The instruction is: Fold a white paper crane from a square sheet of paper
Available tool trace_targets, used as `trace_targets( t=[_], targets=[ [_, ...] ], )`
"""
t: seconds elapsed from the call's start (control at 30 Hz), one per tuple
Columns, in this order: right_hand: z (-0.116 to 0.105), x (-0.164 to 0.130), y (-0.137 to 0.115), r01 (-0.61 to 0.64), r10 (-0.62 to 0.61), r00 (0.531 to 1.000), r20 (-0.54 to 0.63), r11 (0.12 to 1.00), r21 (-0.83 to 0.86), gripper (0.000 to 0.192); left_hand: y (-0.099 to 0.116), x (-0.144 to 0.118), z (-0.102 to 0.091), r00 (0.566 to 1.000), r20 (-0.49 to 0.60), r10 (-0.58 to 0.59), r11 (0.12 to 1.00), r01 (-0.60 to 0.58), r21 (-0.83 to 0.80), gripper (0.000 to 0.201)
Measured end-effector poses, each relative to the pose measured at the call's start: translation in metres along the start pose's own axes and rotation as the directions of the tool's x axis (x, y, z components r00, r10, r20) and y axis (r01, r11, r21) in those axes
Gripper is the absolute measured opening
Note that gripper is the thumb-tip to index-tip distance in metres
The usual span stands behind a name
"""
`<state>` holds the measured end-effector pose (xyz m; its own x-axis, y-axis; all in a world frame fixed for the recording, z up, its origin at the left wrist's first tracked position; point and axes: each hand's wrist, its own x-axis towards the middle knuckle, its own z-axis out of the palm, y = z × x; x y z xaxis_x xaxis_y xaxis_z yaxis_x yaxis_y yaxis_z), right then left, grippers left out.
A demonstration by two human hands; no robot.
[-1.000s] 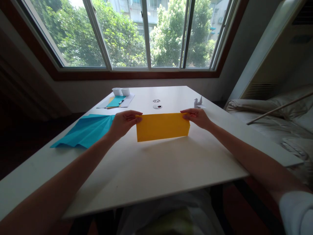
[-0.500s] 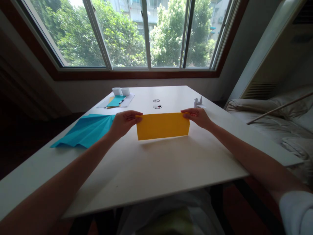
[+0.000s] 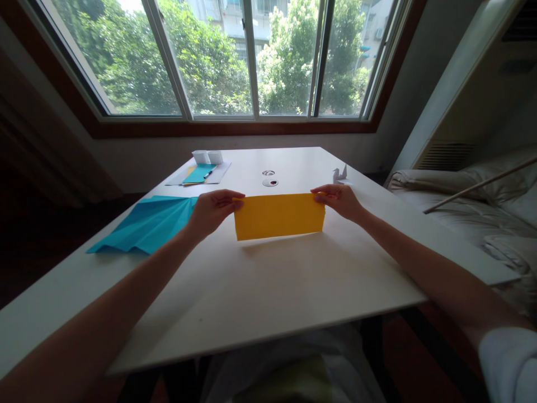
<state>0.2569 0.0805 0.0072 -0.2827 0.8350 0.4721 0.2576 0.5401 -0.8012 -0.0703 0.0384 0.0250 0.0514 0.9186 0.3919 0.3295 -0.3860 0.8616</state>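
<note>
Cups, two small white ones [image 3: 207, 157], stand side by side at the far left of the white table [image 3: 268, 291], and from where I stand I cannot see whether anything is in them. Just in front of them lies a pale sheet [image 3: 218, 174] with a smaller teal paper [image 3: 198, 174] and a dark pen [image 3: 207, 174] resting on it. Nearer the middle of the table, the person holds a yellow paper [image 3: 279, 216] up off the surface, a long folded rectangle with a crisp straight top edge and a lower edge that slopes slightly upward to the right, casting a soft shadow on the tabletop beneath. Their left hand [image 3: 212, 210] is pinched shut on the paper's upper left corner, and their right hand [image 3: 340, 200] is pinched shut on its upper right corner, so the strip hangs stretched between them. Beside the left hand, a large pleated blue paper [image 3: 146, 224] lies flat toward the table's left edge. Beyond the yellow strip sit two small round fittings [image 3: 269, 178] in the tabletop, and a little white folded paper bird [image 3: 339, 175] stands just behind the right hand.
</note>
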Motion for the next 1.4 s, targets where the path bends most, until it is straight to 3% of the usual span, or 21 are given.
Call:
trace_targets(
  t=[0.37, 0.53, 0.7, 0.8, 1.0, 1.1, 1.17, 1.3, 1.4],
  targets=[
    [0.001, 0.001, 0.003, -0.009, 0.009, 1.0, 0.015, 1.0, 0.011, 0.031, -0.006, 0.001, 0.0, 0.999, 0.035, 0.007, 0.999, -0.008, 0.033, 0.037],
    [0.001, 0.0, 0.011, 0.037, -0.016, 0.995, 0.097, 0.974, -0.222, 0.032, -0.018, 0.001, 0.002, 0.989, 0.138, -0.043, 0.977, 0.012, 0.213, 0.033],
    [0.008, -0.005, 0.024, 0.091, 0.015, 0.973, 0.23, 0.892, -0.443, 0.025, -0.032, -0.001, 0.008, 0.972, 0.234, -0.023, 0.861, -0.1, 0.499, 0.026],
    [0.013, -0.007, 0.025, 0.116, 0.032, 0.961, 0.273, 0.854, -0.506, 0.021, -0.038, -0.002, 0.012, 0.95, 0.314, 0.002, 0.794, -0.192, 0.576, 0.024],
    [0.015, -0.005, 0.024, 0.19, 0.024, 0.937, 0.348, 0.802, -0.566, 0.019, -0.046, 0.002, 0.013, 0.91, 0.413, 0.023, 0.75, -0.289, 0.595, 0.027],
    [0.015, -0.004, 0.028, 0.242, -0.02, 0.932, 0.362, 0.779, -0.579, 0.02, -0.044, 0.001, 0.013, 0.896, 0.435, 0.09, 0.708, -0.365, 0.605, 0.029],
    [0.016, -0.005, 0.028, 0.3, -0.063, 0.922, 0.382, 0.743, -0.599, 0.025, -0.039, -0.001, 0.015, 0.861, 0.496, 0.118, 0.663, -0.44, 0.606, 0.032],
    [0.021, -0.007, 0.023, 0.413, -0.099, 0.854, 0.511, 0.727, -0.549, 0.033, -0.028, -0.005, 0.019, 0.781, 0.614, 0.113, 0.59, -0.55, 0.591, 0.039],
    [0.023, -0.007, 0.02, 0.445, -0.125, 0.807, 0.577, 0.772, -0.455, 0.036, -0.026, -0.004, 0.022, 0.755, 0.644, 0.122, 0.597, -0.574, 0.561, 0.04]
  ],
)
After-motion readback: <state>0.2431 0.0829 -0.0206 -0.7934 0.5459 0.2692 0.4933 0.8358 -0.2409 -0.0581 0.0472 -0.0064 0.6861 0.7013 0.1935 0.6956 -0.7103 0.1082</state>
